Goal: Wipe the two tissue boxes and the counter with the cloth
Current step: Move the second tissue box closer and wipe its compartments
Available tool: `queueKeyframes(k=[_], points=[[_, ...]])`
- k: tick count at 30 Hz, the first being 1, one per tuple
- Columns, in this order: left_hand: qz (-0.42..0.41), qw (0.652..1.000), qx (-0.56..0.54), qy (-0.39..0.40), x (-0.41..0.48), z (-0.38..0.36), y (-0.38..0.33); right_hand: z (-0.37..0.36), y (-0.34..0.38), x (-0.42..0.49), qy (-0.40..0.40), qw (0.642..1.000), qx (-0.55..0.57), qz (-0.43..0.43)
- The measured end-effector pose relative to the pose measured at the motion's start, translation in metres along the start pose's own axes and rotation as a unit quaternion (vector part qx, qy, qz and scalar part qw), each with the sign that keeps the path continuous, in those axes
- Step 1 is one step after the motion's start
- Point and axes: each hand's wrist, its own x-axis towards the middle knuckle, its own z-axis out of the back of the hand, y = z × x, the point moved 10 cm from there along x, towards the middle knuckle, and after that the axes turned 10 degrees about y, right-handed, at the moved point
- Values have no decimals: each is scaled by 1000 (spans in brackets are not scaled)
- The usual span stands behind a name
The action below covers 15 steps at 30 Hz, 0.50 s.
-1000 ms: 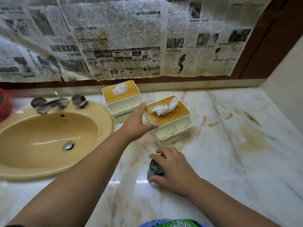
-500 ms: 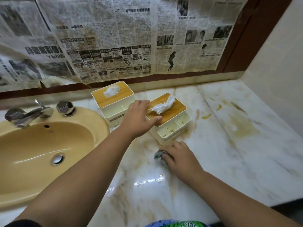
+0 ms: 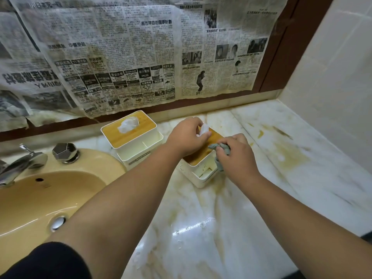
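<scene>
Two white tissue boxes with wooden lids stand on the marble counter [image 3: 201,218]. The left tissue box [image 3: 138,141] sits by the basin, untouched. My left hand [image 3: 186,136] lies over the lid of the right tissue box [image 3: 201,174], fingers curled at the white tissue [image 3: 205,128] sticking out of it. My right hand [image 3: 235,156] grips a crumpled grey-green cloth [image 3: 220,150] against that box's lid and front tray. Most of the lid is hidden under both hands.
A yellow basin [image 3: 40,198] with a chrome tap [image 3: 22,162] and knob [image 3: 65,153] fills the left. Yellow-brown stains [image 3: 287,156] mark the counter to the right. Newspaper [image 3: 141,57] covers the back wall; a tiled side wall [image 3: 332,77] bounds the right.
My right hand lifted the cloth off the counter up onto the right tissue box. My left hand slid further over the lid to the tissue. The view shifted right.
</scene>
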Motion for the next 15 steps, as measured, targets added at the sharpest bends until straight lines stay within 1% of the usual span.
queueKeyframes(k=[4, 7, 9, 11, 13, 15], points=[[-4, 999, -47, -24, 5, 3, 13, -1, 9, 11, -17, 1000, -8, 15], [11, 994, -102, -42, 6, 4, 26, -7, 12, 18, -13, 998, -58, 19], [30, 988, -146, -50, 6, 3, 35, -16, 13, 22, 6, 996, -79, 29], [41, 980, -187, -60, 7, 4, 44, -28, 17, 23, 32, 991, -124, 45], [43, 975, -207, -64, 7, 4, 48, -38, 23, 20, 52, 980, -181, 63], [42, 975, -211, -61, 9, 2, 50, -45, 31, 13, 63, 971, -212, 87]])
